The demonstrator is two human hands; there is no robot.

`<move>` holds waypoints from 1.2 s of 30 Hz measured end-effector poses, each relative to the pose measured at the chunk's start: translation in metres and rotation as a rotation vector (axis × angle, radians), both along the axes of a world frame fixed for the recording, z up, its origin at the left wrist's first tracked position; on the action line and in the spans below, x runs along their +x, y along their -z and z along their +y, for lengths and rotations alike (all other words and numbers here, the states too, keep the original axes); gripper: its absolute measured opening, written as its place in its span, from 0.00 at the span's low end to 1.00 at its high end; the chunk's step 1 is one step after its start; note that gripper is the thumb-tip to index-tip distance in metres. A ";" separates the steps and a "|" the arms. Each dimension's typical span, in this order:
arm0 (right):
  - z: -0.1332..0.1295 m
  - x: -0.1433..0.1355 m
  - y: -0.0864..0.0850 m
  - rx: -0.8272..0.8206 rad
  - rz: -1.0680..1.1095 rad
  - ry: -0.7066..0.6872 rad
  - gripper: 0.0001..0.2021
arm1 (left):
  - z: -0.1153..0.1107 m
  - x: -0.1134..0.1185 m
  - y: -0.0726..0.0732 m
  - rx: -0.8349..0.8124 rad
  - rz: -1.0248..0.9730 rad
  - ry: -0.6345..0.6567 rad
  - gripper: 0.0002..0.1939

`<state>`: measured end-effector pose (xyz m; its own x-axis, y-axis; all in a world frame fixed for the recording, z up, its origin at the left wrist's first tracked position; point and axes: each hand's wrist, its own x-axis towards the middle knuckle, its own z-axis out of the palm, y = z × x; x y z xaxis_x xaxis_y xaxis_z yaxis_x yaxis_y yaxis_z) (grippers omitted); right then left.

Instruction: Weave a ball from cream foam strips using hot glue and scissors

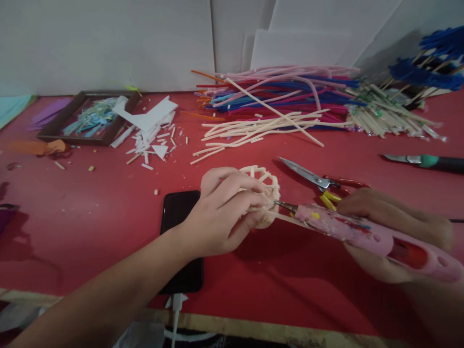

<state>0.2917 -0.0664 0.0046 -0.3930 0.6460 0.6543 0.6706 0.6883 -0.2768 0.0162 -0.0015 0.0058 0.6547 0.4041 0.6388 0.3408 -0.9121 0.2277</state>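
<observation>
"Reading outward from the phone (181, 212), what comes first?"

"A white cable (176, 309) leaves its near end. The left hand (221, 217) reaches across its right side; the fingers close on the cream openwork piece (268, 222), located right of the phone."

"State the right-hand grip."

"The right hand (387, 210) wraps the pink glue gun (328, 222), farther right of the phone, nozzle directed at the piece. Tip contact and trigger position cannot be determined."

"List the likely faults."

"Burned fingertips, if the nozzle slips toward the left hand. A skewed piece, if the pinch tightens. A displaced joint, if the gun drags the pale strip (289, 219) beside it."

"Farther out?"

"Shears (304, 173) lie beyond and right of the phone; cream strips (250, 128), then coloured strands (268, 92), lie past them. A brown frame (76, 139) sits beyond and left of the phone."
</observation>
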 end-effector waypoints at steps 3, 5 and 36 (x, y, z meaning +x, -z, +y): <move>-0.001 0.000 0.000 -0.006 0.003 0.025 0.07 | 0.000 0.000 0.000 0.006 -0.001 0.000 0.02; -0.001 0.000 0.001 -0.002 0.000 0.037 0.07 | 0.000 0.000 0.000 0.009 -0.003 0.002 0.03; 0.000 -0.002 -0.001 0.007 -0.013 0.117 0.04 | 0.000 0.001 0.001 -0.015 0.005 0.014 0.03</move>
<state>0.2899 -0.0665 0.0056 -0.3235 0.6834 0.6545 0.7502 0.6068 -0.2627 0.0169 -0.0013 0.0045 0.6636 0.4047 0.6292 0.3296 -0.9132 0.2398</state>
